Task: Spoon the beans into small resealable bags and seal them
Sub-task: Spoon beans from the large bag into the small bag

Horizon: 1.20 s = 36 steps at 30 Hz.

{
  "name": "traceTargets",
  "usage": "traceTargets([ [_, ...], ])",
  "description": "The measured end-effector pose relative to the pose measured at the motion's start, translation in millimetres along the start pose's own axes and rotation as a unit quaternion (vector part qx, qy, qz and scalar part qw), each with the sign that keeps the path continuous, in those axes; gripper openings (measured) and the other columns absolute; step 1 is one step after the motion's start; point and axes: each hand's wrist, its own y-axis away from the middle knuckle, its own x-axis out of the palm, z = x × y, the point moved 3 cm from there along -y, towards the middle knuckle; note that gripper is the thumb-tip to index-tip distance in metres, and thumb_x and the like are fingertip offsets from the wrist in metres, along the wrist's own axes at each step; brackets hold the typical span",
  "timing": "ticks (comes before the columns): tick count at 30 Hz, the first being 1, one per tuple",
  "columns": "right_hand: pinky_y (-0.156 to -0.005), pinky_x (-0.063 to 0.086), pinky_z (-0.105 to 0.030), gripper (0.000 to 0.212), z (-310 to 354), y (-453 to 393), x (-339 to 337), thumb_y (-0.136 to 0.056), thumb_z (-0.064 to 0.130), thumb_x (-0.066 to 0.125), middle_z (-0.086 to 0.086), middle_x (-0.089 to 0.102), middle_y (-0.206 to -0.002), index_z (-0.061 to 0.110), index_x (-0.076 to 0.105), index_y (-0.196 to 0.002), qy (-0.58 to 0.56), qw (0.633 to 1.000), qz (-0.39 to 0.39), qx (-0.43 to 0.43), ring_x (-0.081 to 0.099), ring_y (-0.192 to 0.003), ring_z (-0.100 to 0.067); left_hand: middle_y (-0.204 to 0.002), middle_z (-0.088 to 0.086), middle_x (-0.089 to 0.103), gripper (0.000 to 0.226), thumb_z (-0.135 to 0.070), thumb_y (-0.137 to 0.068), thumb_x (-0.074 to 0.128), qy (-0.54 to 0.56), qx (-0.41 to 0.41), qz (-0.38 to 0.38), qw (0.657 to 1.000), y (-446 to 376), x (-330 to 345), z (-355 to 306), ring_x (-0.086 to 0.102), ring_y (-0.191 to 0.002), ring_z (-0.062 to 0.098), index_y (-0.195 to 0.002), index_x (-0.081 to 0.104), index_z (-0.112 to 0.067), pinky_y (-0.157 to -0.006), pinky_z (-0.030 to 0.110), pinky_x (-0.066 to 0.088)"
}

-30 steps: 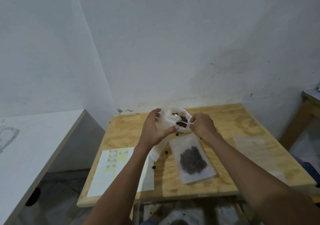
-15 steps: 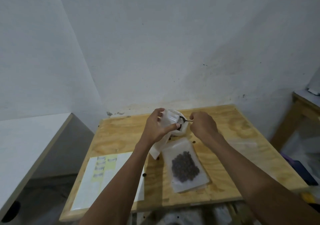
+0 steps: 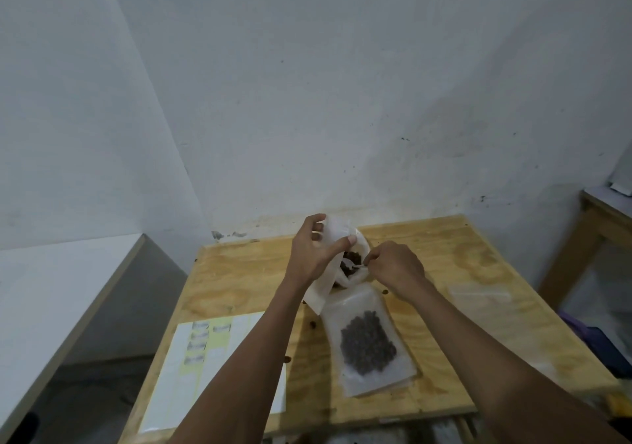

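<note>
While the left hand (image 3: 316,252) grips the open bag (image 3: 333,258) of beans (image 3: 350,262), the right hand (image 3: 393,264) pinches a spoon (image 3: 355,267).

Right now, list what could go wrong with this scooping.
The left hand holds the white bag tilted with its mouth open, so beans may spill; loose beans already lie on the table. The right hand pinches the spoon by its end, so it could tip.
</note>
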Motion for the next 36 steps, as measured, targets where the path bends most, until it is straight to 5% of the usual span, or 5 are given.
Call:
traceTargets([
  [6,-0.05,0.039,-0.029,0.027,-8.1,-6.0,4.3,-0.085,0.021,0.056,-0.005,0.075,-0.071,0.012,0.08,-0.079,-0.071,0.997,-0.007,0.038,0.055,-0.05,-0.02,-0.121,-0.005,0.063,0.092,-0.071,-0.057,0.079,-0.013,-0.007,-0.003,1.0,1.1,-8.1,10.9,0.06,-0.108,0.012,-0.133,0.055,-0.024,-0.089,0.033,0.055],
  [15,-0.064,0.064,-0.047,0.024,-1.8,-10.7,-12.4,-0.083,0.022,0.06,-0.011,0.076,-0.094,0.011,0.079,-0.092,-0.091,0.994,-0.056,0.01,0.073,-0.085,-0.035,-0.13,-0.006,0.053,0.1,-0.055,-0.064,0.091,-0.122,0.046,0.038,0.991,13.0,-18.3,15.7,0.053,-0.114,0.012,-0.145,0.045,-0.018,-0.087,0.023,0.042],
  [21,-0.048,0.03,-0.028,0.034,-3.3,-18.4,-35.5,-0.08,0.012,0.061,-0.017,0.071,-0.064,0.01,0.056,-0.046,-0.135,0.986,-0.096,0.02,0.039,-0.042,-0.019,-0.138,-0.001,0.05,0.112,-0.068,-0.06,0.083,-0.196,0.069,0.056,0.976,21.4,-25.2,14.2,0.049,-0.123,0.016,-0.148,0.04,-0.015,-0.101,0.034,0.045],
  [31,-0.058,0.048,-0.025,0.024,40.8,21.9,-56.8,-0.093,0.012,0.061,0.0,0.078,-0.096,0.021,0.081,-0.103,-0.002,0.984,-0.142,-0.11,0.066,-0.074,-0.017,-0.141,0.004,0.051,0.112,-0.068,-0.062,0.084,-0.199,0.067,0.029,0.977,18.4,-21.0,9.1,0.051,-0.122,0.019,-0.148,0.041,-0.01,-0.095,0.029,0.043],
  [36,-0.054,0.043,-0.029,0.022,28.8,16.5,-37.7,-0.087,-0.002,0.056,-0.005,0.065,-0.081,0.009,0.073,-0.079,0.109,0.983,-0.138,-0.052,0.06,-0.068,-0.023,-0.131,0.0,0.056,0.113,-0.077,-0.052,0.074,-0.111,0.01,0.003,0.994,15.3,-23.4,13.7,0.054,-0.115,0.015,-0.144,0.046,-0.017,-0.09,0.029,0.047],
])
